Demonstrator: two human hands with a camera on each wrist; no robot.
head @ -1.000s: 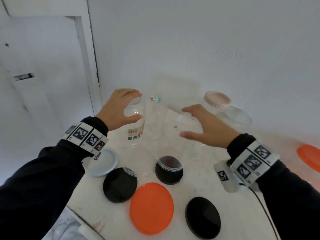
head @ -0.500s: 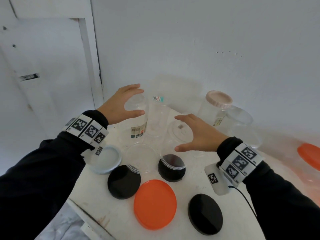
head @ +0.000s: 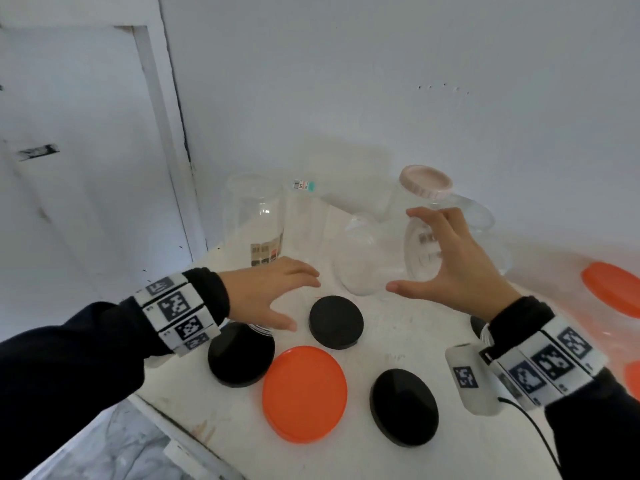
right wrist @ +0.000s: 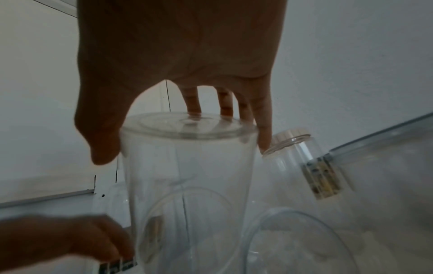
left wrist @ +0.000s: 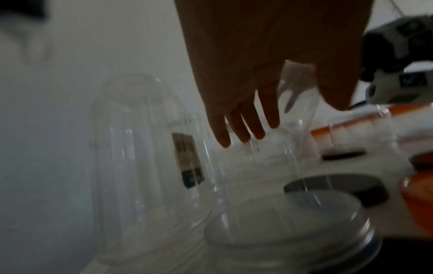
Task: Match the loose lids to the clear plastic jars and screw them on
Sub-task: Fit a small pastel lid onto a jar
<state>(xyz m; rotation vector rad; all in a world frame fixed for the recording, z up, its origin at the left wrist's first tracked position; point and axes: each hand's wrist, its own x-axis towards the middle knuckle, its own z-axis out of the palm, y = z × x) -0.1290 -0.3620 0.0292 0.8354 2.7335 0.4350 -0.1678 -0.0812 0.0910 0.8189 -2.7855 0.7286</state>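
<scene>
My right hand (head: pixel 446 258) curves over the flat upturned end of a clear jar (right wrist: pixel 187 166), thumb on one side and fingers (right wrist: pixel 263 133) on the far side. My left hand (head: pixel 273 296) hovers low over the table with straight spread fingers (left wrist: pixel 236 126), holding nothing, just left of a black lid (head: pixel 336 322). Two more black lids (head: pixel 240 355) (head: pixel 403 407) and an orange lid (head: pixel 304 393) lie in front. A tall labelled clear jar (head: pixel 256 230) stands behind the left hand. A pink-lidded jar (head: pixel 426 181) stands behind the right hand.
Several more clear jars crowd the back of the white table (head: pixel 398 341) against the wall. Another orange lid (head: pixel 613 292) sits at the far right. The table's front-left edge drops to a marbled floor (head: pixel 114 441). A door frame (head: pixel 166 133) stands at left.
My left hand has come down from the tall labelled jar to just above the table by the black lids. My right hand has moved right and settled over a clear jar.
</scene>
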